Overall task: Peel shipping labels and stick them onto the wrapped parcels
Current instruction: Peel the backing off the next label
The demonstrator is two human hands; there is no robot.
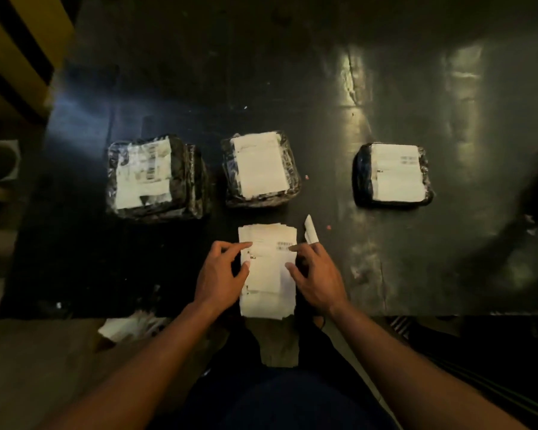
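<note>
We see a dark, glossy table (292,88) that serves as the work surface, with three wrapped parcels set in a row across it, well apart from one another so that each top face stays reachable. The left parcel (156,178), the middle parcel (260,169) and the right parcel (393,173) each already carry a white sheet on top, so we judge the labelling well advanced. Near the table's front edge lies the stack of labels (266,268), placed directly before the person for easy reach. The left hand (221,274) rests fingers and thumb on the stack's left edge, steadying it; the right hand (316,277) touches the right edge, apparently seeking a corner to lift. Neither hand is clenched. A narrow white strip (309,228), perhaps peeled backing, projects from the right fingers; how it is gripped we cannot tell.
</note>
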